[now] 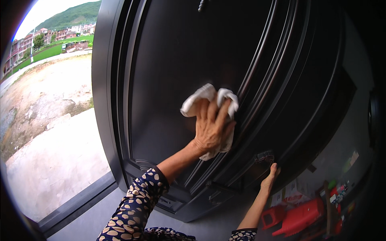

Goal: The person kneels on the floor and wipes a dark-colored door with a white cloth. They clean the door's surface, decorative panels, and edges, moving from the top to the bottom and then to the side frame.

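Observation:
A dark, nearly black door (181,48) with raised moulding fills most of the view. My left hand (211,126) presses a crumpled white cloth (199,98) against its panel, beside the moulding; the cloth bunches out around the fingers and below the palm. Lower and to the right, my right hand (270,178) grips the door by its side, near a dark glossy lock fitting (264,157). Its thumb points up, while the other fingers are mostly hidden.
Red plastic items (301,217) and white boxes (295,190) lie on the floor at lower right. A dark threshold (80,205) crosses the lower left. Beyond it are pale concrete (60,148), bare earth, green fields and buildings. A metal coil (202,5) hangs at the top.

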The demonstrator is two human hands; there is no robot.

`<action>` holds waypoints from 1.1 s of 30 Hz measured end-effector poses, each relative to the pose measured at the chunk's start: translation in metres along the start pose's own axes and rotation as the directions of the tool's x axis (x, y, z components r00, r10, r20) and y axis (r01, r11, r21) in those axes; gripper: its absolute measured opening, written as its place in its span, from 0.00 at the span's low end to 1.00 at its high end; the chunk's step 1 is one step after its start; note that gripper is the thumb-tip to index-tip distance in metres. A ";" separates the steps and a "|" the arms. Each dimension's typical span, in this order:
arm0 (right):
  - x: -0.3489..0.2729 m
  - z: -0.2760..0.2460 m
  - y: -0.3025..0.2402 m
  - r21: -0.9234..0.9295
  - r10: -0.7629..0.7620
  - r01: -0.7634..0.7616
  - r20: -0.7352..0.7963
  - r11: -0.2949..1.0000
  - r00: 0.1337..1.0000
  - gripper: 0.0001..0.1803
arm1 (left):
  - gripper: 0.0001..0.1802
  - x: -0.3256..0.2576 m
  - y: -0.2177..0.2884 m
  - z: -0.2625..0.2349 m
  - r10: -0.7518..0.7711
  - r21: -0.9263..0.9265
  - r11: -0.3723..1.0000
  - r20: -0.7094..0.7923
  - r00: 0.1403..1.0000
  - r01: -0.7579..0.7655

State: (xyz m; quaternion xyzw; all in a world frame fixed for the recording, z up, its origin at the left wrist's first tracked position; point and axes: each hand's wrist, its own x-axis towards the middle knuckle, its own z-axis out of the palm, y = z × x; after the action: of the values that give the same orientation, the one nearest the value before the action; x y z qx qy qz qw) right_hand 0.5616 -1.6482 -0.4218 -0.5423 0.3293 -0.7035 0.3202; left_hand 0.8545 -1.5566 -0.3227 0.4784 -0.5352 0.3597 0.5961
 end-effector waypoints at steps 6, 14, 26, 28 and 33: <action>-0.005 -0.007 0.001 -0.010 0.106 -0.107 -0.073 0.994 0.992 0.48 | 0.30 0.008 -0.016 0.004 0.156 -0.004 0.988 0.021 0.988 -0.156; -0.004 -0.017 0.012 0.030 0.090 -0.088 -0.115 0.996 0.989 0.43 | 0.34 0.052 -0.079 -0.030 0.043 0.106 0.994 -0.186 0.982 -0.023; -0.002 -0.021 0.009 0.085 0.151 -0.144 -0.076 0.986 0.986 0.35 | 0.30 0.007 -0.171 -0.083 -0.204 0.221 0.933 -0.325 0.923 0.284; -0.001 -0.034 0.012 0.059 0.132 -0.126 -0.116 0.990 0.984 0.35 | 0.31 -0.001 -0.153 -0.059 -0.247 0.120 0.948 -0.308 0.919 0.295; 0.003 -0.022 0.016 0.096 0.132 -0.123 -0.088 0.988 0.987 0.38 | 0.34 -0.005 -0.081 -0.029 0.029 0.087 0.996 -0.118 0.993 -0.019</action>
State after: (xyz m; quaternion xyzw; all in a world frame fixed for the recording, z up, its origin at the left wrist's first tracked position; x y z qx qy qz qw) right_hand 0.5407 -1.6567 -0.4375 -0.4711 0.3461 -0.7206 0.3728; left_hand 0.9388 -1.5516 -0.3414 0.4747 -0.4886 0.4172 0.6015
